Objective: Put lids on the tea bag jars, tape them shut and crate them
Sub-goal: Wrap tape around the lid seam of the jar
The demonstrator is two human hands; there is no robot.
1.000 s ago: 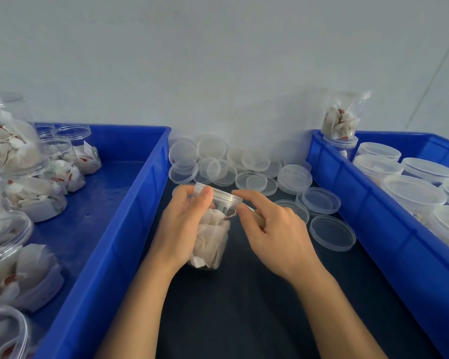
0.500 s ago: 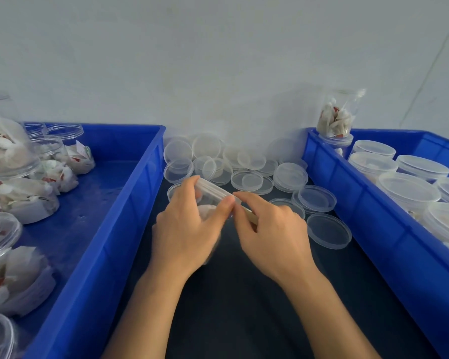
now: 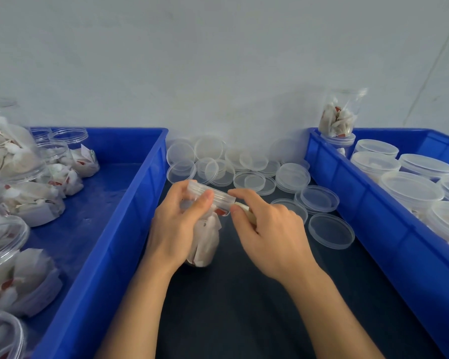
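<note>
Frame ctr: left hand (image 3: 175,226) grips lidded jar (image 3: 205,226); right hand (image 3: 267,229) fingers pinch tape end at lid; taping step; next: wrap seam w/ rotation.

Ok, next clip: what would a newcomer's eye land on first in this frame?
First the two bare hands at centre: the left hand grips a lidded jar of tea bags while the right hand pinches something at the lid's edge. Next, the loose clear lids scattered on the dark table behind them. Flanking both sides are the left blue crate of open filled jars and the right blue crate of lidded ones.
</note>
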